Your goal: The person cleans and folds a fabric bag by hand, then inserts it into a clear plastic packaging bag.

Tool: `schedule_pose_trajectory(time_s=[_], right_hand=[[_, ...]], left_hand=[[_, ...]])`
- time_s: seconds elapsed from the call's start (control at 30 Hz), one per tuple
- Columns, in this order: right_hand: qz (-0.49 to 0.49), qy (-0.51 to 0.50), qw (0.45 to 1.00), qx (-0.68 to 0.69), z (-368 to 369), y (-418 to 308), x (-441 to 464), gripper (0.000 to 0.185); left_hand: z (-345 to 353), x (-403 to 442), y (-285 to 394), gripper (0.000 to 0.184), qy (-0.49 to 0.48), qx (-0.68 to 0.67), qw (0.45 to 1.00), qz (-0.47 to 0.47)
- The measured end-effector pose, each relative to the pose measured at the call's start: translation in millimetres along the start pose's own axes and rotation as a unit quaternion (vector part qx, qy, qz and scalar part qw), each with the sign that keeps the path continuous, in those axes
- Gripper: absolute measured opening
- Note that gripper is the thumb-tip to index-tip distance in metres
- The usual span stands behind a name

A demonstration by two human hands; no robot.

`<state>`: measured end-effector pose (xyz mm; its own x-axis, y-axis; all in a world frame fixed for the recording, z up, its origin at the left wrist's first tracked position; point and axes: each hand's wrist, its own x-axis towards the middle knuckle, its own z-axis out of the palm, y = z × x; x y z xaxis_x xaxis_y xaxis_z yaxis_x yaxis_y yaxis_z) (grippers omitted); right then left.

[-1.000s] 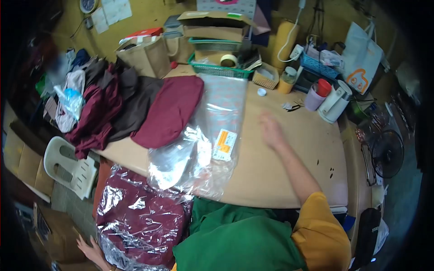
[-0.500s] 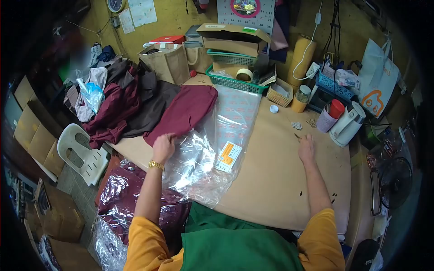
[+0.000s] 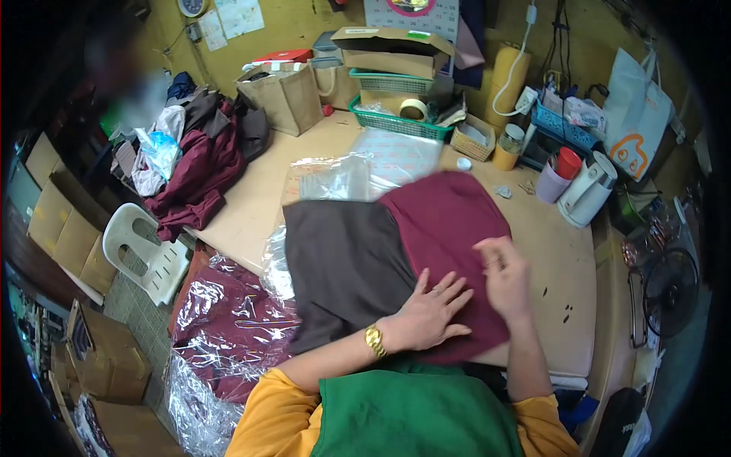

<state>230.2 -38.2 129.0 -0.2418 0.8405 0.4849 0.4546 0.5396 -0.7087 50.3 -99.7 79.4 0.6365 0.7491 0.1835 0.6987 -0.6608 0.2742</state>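
Note:
A two-tone piece of clothing lies across the table in front of me, with a dark grey half (image 3: 343, 266) to the left and a maroon half (image 3: 449, 221) to the right. My left hand (image 3: 428, 316), with a gold watch on its wrist, is open, fingers spread flat on the maroon cloth near the front edge. My right hand (image 3: 509, 278) is above the right side of the maroon cloth with curled fingers; what they hold, if anything, I cannot make out. Clear plastic bags (image 3: 335, 179) lie partly under the cloth's far edge.
A clothes pile (image 3: 202, 160) stands at the back left, near a blurred person (image 3: 122, 68). Green baskets (image 3: 396, 126), a glass jar (image 3: 509, 148) and a white kettle (image 3: 588, 189) line the back. Plastic-wrapped maroon clothing (image 3: 228, 327) and a white chair (image 3: 148, 255) are at the left.
The grey and maroon clothing has come from the back left to the table front, over the plastic bags. My left hand has moved right onto it; my right hand has come slightly nearer.

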Motion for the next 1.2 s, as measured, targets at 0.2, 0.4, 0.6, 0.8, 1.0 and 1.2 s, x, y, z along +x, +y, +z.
schedule_pose_trajectory(time_s=[0.2,0.4,0.6,0.8,1.0,1.2], right_hand=[[-0.035,-0.13,0.949,-0.284,8,76,-92,0.05],[-0.003,-0.181,0.954,-0.239,-37,110,-103,0.059],[0.071,-0.187,0.936,-0.29,-71,133,-80,0.049],[0.129,-0.122,0.977,-0.119,-51,85,-35,0.029],[-0.05,-0.167,0.981,-0.087,56,39,0,0.043],[-0.112,-0.175,0.953,-0.219,123,76,-13,0.059]], left_hand=[[9,-81,-30,0.065,-0.071,0.001,0.993,-0.094],[-46,-102,-119,0.036,0.186,-0.058,0.894,-0.403],[-35,-108,-119,0.04,0.246,-0.031,0.914,-0.322],[-31,-257,-107,0.058,0.215,0.217,0.684,-0.662],[83,-421,-111,0.076,-0.014,0.227,0.538,-0.812],[197,-521,-123,0.08,-0.191,0.492,0.427,-0.734]])
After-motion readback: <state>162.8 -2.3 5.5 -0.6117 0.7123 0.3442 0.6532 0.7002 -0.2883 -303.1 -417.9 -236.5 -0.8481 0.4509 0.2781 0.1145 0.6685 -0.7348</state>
